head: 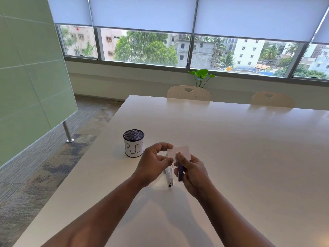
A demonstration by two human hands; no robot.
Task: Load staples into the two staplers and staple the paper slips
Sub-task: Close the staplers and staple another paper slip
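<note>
Both forearms are reaching in from 6 o'clock; right hand (193,172) is gripping a dark stapler (179,169), fingers curled round it, while left hand (154,162) is pinching a paper slip (179,152) at its left edge. Second, pale stapler (169,175) is lying on the table (240,148) beneath them (bin cup (133,143) at 10 o'clock). Slip is likely behaving light and floppy, best held near the stapled edge; stapler mouth is staying hidden

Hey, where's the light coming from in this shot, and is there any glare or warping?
Head view: daylight enters through the windows ahead; soft glare sheens the far table; the arms cast shadows toward the camera; wide-angle bending curves the window frames.
</note>
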